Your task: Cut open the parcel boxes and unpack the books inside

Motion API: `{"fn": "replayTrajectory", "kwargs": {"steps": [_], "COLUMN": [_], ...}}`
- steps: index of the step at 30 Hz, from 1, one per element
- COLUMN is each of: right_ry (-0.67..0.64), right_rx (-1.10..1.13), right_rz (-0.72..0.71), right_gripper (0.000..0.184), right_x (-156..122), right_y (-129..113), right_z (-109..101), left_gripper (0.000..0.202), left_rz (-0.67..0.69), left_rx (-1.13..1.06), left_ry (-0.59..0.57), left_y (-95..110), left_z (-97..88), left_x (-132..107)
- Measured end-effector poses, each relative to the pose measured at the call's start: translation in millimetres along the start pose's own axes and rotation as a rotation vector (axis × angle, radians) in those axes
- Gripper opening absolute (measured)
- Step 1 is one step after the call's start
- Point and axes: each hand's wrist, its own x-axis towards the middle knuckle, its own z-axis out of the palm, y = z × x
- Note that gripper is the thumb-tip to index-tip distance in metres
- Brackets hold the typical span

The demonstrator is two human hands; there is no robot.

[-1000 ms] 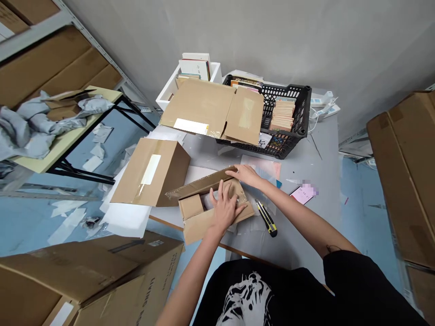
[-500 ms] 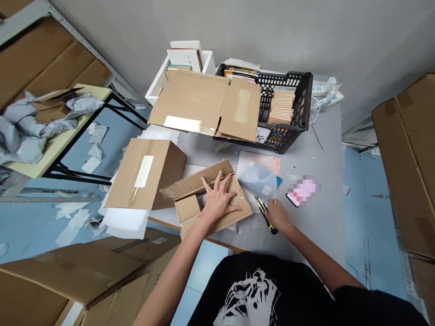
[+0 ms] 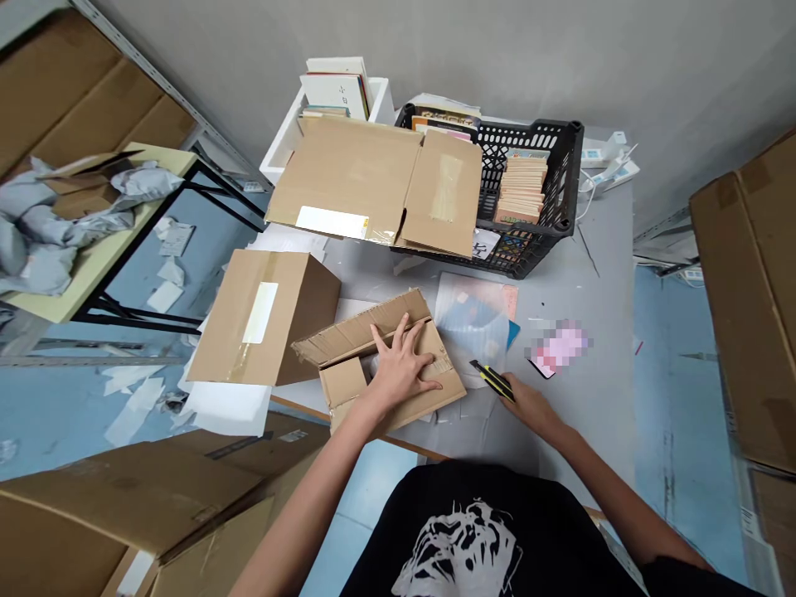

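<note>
Right hand (image 3: 531,406) has just lifted the yellow-and-black utility knife (image 3: 491,380) off the bench (image 3: 578,439), fingers closed round it, just right of the open cardboard box (image 3: 366,332); left hand (image 3: 401,369) lies open, pressing flat on the box.

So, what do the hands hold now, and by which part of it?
The right hand holds a utility knife by the rear end of its handle. The left hand holds nothing; it presses flat on a cardboard box.

The left hand (image 3: 401,371) lies flat on an open cardboard box (image 3: 366,327); the right hand (image 3: 528,406) grips a yellow-and-black utility knife (image 3: 491,380) beside it.
</note>
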Motion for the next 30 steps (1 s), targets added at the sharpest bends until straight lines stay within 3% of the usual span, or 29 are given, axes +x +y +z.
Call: {"fn": "replayTrajectory", "kwargs": {"steps": [3,5,8,10,13,17,30], "right_ry": [-0.025,0.053,0.192,0.216,0.179,0.114,-0.096], "right_rx": [-0.05,-0.097,-0.222,-0.34,-0.453,-0.506,-0.422], "right_rz": [-0.073,-0.111,-0.242,-0.357,-0.511,-0.596,-0.709], "right_gripper": [0.037,0.04,0.043,0.043,0.04,0.039,0.046], "right_x": [-14.8,-20.8,-18.0,-7.0,18.0,45.0,59.1], "right_y": [9.9,9.2,-7.7,-25.5,-48.2,-59.7,-48.9], "right_z": [-46.8,-78.9,-117.5,-132.7,-141.3,-142.8,-154.6], "left_gripper": [0.044,0.044,0.042,0.042,0.044,0.043,0.025], "left_rz": [0.01,0.01,0.007,0.007,0.015,0.016,-0.025], "left_rx": [-0.003,-0.02,-0.04,-0.038,-0.022,-0.033,-0.185], "left_ry": [-0.001,0.004,0.007,0.005,0.007,0.006,-0.049], "left_y": [-0.6,-0.7,-0.7,-0.8,-0.8,-0.4,-10.0], "left_z": [0.1,0.1,0.5,0.7,0.4,-1.4,16.1], "left_x": [0.1,0.0,-0.2,-0.3,-0.3,0.0,-5.3]}}
